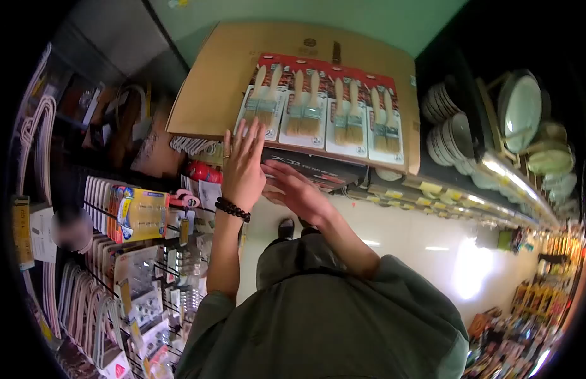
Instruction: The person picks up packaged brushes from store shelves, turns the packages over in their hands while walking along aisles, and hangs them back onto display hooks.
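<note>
Four packs of wooden-handled brushes lie side by side on a large cardboard box, each card holding two brushes: the leftmost pack (261, 104), a second pack (302, 110), a third pack (347, 120) and the rightmost pack (386, 126). My left hand (244, 158), with a dark beaded bracelet (232, 209) at the wrist, has its fingers stretched out, and the fingertips reach the lower edge of the leftmost pack. My right hand (299, 192) is beside it, below the box's front edge, slightly blurred, fingers extended and holding nothing visible.
The cardboard box (211, 82) spans the top. On the left hang packaged goods (141, 215) and hangers (84, 316). Bowls (451, 142) and plates (520, 110) stand on shelves at the right. Below, the floor (413, 243) shows beside my feet.
</note>
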`<state>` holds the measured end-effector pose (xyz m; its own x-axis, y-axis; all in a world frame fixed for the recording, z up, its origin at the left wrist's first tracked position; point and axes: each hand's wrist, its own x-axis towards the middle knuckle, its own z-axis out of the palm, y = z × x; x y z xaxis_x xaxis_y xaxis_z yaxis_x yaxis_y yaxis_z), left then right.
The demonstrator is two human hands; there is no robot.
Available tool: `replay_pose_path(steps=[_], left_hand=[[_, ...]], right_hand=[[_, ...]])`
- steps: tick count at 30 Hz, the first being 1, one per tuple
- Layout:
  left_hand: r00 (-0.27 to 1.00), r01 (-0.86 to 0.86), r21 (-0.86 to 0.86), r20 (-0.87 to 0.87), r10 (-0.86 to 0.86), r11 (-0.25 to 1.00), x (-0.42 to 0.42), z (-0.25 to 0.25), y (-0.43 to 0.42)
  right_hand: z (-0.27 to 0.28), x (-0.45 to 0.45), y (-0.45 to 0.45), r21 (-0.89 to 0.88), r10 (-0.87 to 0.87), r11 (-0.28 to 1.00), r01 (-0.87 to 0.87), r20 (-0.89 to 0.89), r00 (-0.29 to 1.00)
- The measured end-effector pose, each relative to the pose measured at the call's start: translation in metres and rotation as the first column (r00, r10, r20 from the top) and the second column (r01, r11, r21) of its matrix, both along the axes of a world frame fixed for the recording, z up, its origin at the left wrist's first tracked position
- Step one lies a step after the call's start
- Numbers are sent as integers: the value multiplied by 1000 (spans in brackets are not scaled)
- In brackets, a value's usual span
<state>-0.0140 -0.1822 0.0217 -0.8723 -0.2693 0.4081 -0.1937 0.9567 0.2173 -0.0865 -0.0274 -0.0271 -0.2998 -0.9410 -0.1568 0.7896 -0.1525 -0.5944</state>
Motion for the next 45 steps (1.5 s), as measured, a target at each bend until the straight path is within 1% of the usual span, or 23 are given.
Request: replay_pose_path(steps=[3, 5, 7, 10, 13, 15, 18, 21, 22, 25, 26, 29, 30, 33, 35, 37, 38, 39, 40, 41, 43, 44, 45], left_hand=[[998, -67, 28, 22, 66, 997, 3, 1, 8], [988, -150, 106, 61, 145, 983, 10, 5, 25], [980, -200, 146, 39, 197, 969, 11, 7, 43], [942, -326, 220, -4, 335, 919, 1, 6, 60], [873, -433, 266, -116, 474, 861, -13, 3, 59], [781, -480, 366, -235, 578, 797, -24, -7, 46], [659, -585, 303, -363, 659, 752, -46, -18, 25], [602, -638, 349, -330, 727, 686, -51, -21, 26], [596, -633, 354, -346, 725, 689, -51, -20, 26], [538, -555, 531, -357, 764, 640, -48, -21, 27], [535, -569, 551, -317, 783, 611, -47, -22, 28], [518, -423, 772, -223, 826, 474, -43, -21, 28], [528, -449, 699, -294, 797, 556, -40, -22, 28], [507, -384, 731, -344, 791, 564, -26, -26, 35], [510, -112, 923, -265, 819, 369, -10, -21, 39], [496, 157, 970, -240, 834, 185, 9, 9, 62], [483, 79, 953, -292, 825, 291, 19, 12, 70], [470, 44, 962, -259, 844, 270, 30, 17, 81], [444, -47, 934, -297, 845, 353, 42, 14, 92], [421, -141, 893, -336, 842, 427, 53, 12, 103], [327, -40, 943, -301, 896, 331, 71, 20, 138], [354, -119, 898, -361, 863, 424, 89, 2, 152], [291, -85, 917, -350, 890, 389, 97, 5, 172]], right_hand=[[-3, -22, -14, 20, 109, 994, -109, -5, 994], [-15, -34, -23, -120, 195, 973, -197, -28, 980], [-16, -41, -30, -74, 230, 970, -231, -20, 973], [-4, -54, -49, 30, 389, 921, -389, -8, 921], [-5, -52, -59, -28, 376, 926, -377, -34, 926], [-10, -53, -61, -23, 391, 920, -391, 88, 916], [-2, -50, -63, -25, 387, 921, -389, 178, 905], [-9, -52, -62, -8, 373, 925, -381, 213, 903], [-12, -54, -61, 4, 390, 917, -398, 198, 899], [-15, -50, -59, 21, 368, 925, -379, 193, 910], [-13, -47, -55, 39, 326, 940, -340, 202, 924], [2, -48, -51, 72, 327, 940, -334, 88, 941], [5, -48, -52, 50, 339, 938, -344, 81, 937], [3, -43, -49, 36, 372, 926, -376, 77, 925], [-3, -40, -49, 61, 402, 912, -405, 55, 914], [2, -27, -40, 23, 391, 921, -390, -76, 917], [1, -19, -36, 13, 393, 918, -395, -146, 908], [0, -11, -30, 6, 394, 916, -402, -212, 894], [5, -2, -21, 16, 397, 916, -401, -179, 900], [7, 5, -14, -1, 423, 900, -436, -241, 873], [10, 21, 1, -24, 472, 857, -515, -367, 802], [6, 28, 12, -53, 462, 845, -533, -429, 776], [5, 30, 25, 2, 525, 797, -604, -497, 691]])
